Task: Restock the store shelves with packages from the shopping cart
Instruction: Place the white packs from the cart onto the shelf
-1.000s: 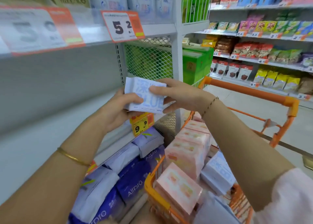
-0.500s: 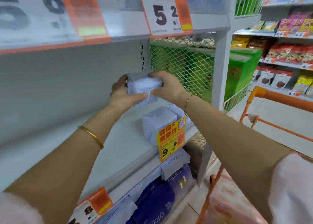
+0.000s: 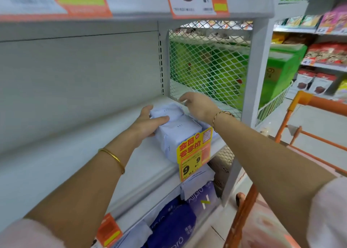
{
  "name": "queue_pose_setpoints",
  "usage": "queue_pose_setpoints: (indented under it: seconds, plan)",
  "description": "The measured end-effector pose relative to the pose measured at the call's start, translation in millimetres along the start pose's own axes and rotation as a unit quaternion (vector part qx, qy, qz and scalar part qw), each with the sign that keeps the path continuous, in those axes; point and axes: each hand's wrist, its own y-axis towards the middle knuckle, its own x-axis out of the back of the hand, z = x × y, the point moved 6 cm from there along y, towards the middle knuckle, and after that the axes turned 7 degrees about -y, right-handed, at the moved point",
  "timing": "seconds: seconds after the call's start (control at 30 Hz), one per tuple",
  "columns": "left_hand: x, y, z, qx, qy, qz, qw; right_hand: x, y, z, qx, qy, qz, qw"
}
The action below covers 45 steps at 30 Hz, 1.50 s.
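A pale blue package (image 3: 167, 111) lies on the grey shelf (image 3: 90, 165), right behind another pale blue package (image 3: 180, 135) at the shelf's front edge. My left hand (image 3: 148, 124) grips the rear package from its left side, thumb across the top. My right hand (image 3: 197, 105) hovers over its right end with fingers relaxed, close to the mesh divider; I cannot tell whether it touches the package. The orange shopping cart (image 3: 308, 102) stands to the right, with pink packages (image 3: 262, 229) blurred in its basket.
A yellow price tag (image 3: 195, 154) hangs from the shelf edge in front of the packages. A white mesh divider (image 3: 210, 65) closes the shelf's right end, green boxes (image 3: 277, 75) behind it. Dark blue packs (image 3: 174, 225) fill the shelf below. Bare shelf stretches to the left.
Both hands brought the package from in front of the shelf down onto it, behind the front package. My right hand has loosened its hold on the package. The view moved closer.
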Motion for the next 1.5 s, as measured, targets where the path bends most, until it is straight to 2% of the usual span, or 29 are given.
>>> queue_pose_setpoints:
  seconds: [0.07, 0.13, 0.37, 0.47, 0.53, 0.6, 0.67, 0.8, 0.93, 1.03, 1.23, 1.37, 1.5]
  plan:
    - [-0.3, -1.3, -0.4, 0.007, 0.015, -0.002, 1.000, 11.1, -1.6, -17.2, -0.042, -0.059, -0.024, 0.997]
    - [-1.1, -3.2, -1.3, 0.008, 0.025, -0.004, 1.000, 11.5, -5.4, -27.7, -0.046, -0.100, 0.007, 0.994]
    - [-6.8, -8.4, -0.9, 0.034, 0.031, -0.018, 0.999, 5.0, -18.0, -31.9, -0.067, -0.127, 0.019, 0.989]
    - [-2.9, -15.2, -6.3, 0.039, 0.075, -0.057, 0.995, 15.3, -28.3, -28.5, -0.062, -0.098, 0.002, 0.993]
    - [-0.6, -25.7, -20.6, -0.002, 0.133, -0.111, 0.985, 33.4, -41.0, -27.2, -0.056, -0.079, -0.015, 0.995]
    - [-5.5, -45.1, -45.8, -0.085, 0.163, -0.166, 0.969, 55.9, -63.2, -24.0, -0.047, -0.072, -0.014, 0.996]
    - [-22.5, -69.9, -69.4, -0.171, 0.156, -0.173, 0.957, 80.1, -96.8, -19.5, -0.030, -0.069, -0.007, 0.997]
    - [-86.3, -124.3, -87.3, -0.243, 0.128, -0.065, 0.959, 124.0, -188.4, -20.6, -0.022, -0.057, -0.016, 0.998]
    - [-163.8, -179.8, -76.9, -0.233, 0.127, 0.114, 0.957, 143.7, -278.9, -56.1, -0.095, -0.036, -0.009, 0.995]
    - [-202.9, -208.2, -60.1, -0.210, 0.140, 0.194, 0.948, 144.2, -330.4, -83.8, -0.163, -0.075, 0.026, 0.983]
    - [-234.8, -236.5, -50.7, -0.232, 0.186, 0.211, 0.931, 70.9, -375.8, -100.3, -0.188, -0.158, 0.215, 0.945]
    - [-234.9, -242.1, -50.1, -0.224, 0.189, 0.215, 0.932, 37.4, -377.8, -118.0, -0.227, -0.178, 0.217, 0.933]
    - [-231.0, -243.1, -50.7, -0.219, 0.176, 0.213, 0.936, 29.1, -375.0, -124.5, -0.228, -0.191, 0.170, 0.939]
